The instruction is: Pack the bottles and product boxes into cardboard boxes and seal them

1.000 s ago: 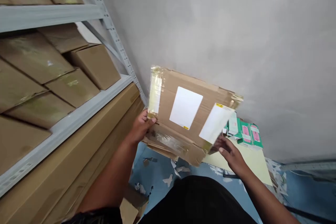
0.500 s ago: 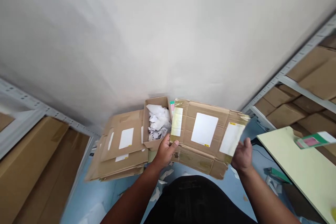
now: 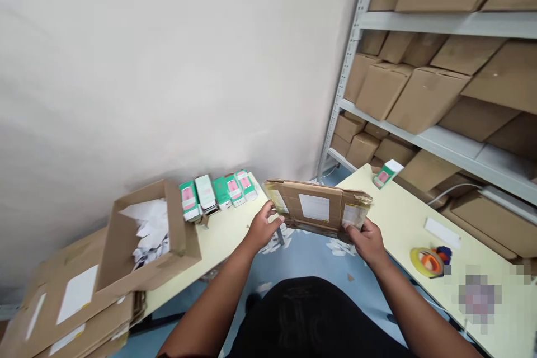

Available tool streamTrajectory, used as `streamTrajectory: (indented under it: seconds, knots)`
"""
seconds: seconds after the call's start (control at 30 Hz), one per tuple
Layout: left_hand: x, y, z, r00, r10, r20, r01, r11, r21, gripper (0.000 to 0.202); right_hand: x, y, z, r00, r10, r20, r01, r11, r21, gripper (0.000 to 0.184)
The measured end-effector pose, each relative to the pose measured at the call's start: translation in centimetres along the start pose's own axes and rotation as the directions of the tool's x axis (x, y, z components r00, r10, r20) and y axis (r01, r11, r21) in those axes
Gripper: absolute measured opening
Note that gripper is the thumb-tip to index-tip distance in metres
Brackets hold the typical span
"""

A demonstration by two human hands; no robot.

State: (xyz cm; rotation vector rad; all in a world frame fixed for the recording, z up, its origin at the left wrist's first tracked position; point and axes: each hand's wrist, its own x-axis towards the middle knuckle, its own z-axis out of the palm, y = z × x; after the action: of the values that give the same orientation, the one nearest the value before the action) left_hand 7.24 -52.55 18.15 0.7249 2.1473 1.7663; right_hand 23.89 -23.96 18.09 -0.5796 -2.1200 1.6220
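Note:
Both my hands hold a flattened brown cardboard box (image 3: 318, 207) with white labels and yellowed tape, level in front of me above the blue floor. My left hand (image 3: 262, 227) grips its left edge with the thumb on top. My right hand (image 3: 366, 238) grips its lower right corner. The box hangs in the gap between two pale yellow tables (image 3: 222, 235).
Left table bears a row of green and pink small boxes (image 3: 218, 191) and an open carton of white paper scraps (image 3: 146, 235) on flattened cartons (image 3: 71, 302). Right table (image 3: 403, 218) has a tape roll (image 3: 427, 261) and one small green box (image 3: 384, 174). Grey shelving (image 3: 436, 140) with brown cartons stands at right.
My view has swung right, from the left shelving past the wall to the tables and right shelving. The flattened box has tipped from facing me to nearly level, still in both hands.

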Motion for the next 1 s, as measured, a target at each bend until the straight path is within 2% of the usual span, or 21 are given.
streamTrajectory:
  seconds: [0.07,0.17,0.27,0.4,0.53,0.6,0.67,0.77,0.83,0.9,1.0]
  knots:
    - [1.9,0.5,2.8,0.999,-0.005,0.045,0.006,1.000,-0.008,0.043,0.8,0.8,-2.6,0.998,-0.005,-0.055,0.002,0.998,-0.056,0.027]
    - [4.5,0.6,6.3,0.986,-0.058,0.154,0.072,0.993,-0.090,0.047,1.8,1.9,-5.1,0.991,-0.011,-0.135,0.002,0.998,-0.066,0.031]
    - [7.6,0.0,9.3,0.968,-0.098,0.233,0.138,0.977,-0.163,0.055,2.8,2.9,-6.4,0.981,-0.010,-0.195,0.003,0.999,-0.037,0.041]
    - [13.0,-1.5,12.9,0.960,-0.055,0.275,0.125,0.962,-0.243,0.058,4.4,4.1,-7.3,0.957,-0.001,-0.289,-0.036,0.992,-0.124,0.042]
    - [19.0,-2.8,15.4,0.929,0.018,0.369,0.119,0.931,-0.346,0.063,6.7,5.4,-8.1,0.931,-0.033,-0.363,-0.078,0.955,-0.287,0.051]
    - [21.7,-3.3,16.0,0.909,0.050,0.414,0.115,0.924,-0.364,0.062,7.8,6.1,-8.7,0.897,-0.055,-0.440,-0.119,0.927,-0.357,0.061]
    - [24.1,-3.4,16.5,0.885,0.106,0.454,0.084,0.921,-0.380,0.051,8.4,6.7,-9.5,0.849,-0.050,-0.526,-0.173,0.914,-0.367,0.066]
    - [27.1,-3.3,17.6,0.849,0.163,0.503,0.074,0.905,-0.419,0.023,7.8,6.8,-10.7,0.803,0.066,-0.593,-0.220,0.957,-0.190,0.064]
    - [28.6,-2.9,18.8,0.834,0.141,0.533,0.128,0.891,-0.435,0.019,7.1,6.4,-11.3,0.789,0.193,-0.583,-0.226,0.974,0.016,0.064]
    - [29.8,-2.5,20.4,0.827,0.112,0.551,0.163,0.890,-0.426,0.019,6.5,5.7,-11.7,0.766,0.330,-0.552,-0.242,0.943,0.228,0.065]
    - [30.8,-1.8,22.7,0.826,0.110,0.553,0.146,0.905,-0.399,0.016,6.5,5.0,-12.6,0.715,0.485,-0.503,-0.216,0.838,0.501,0.057]
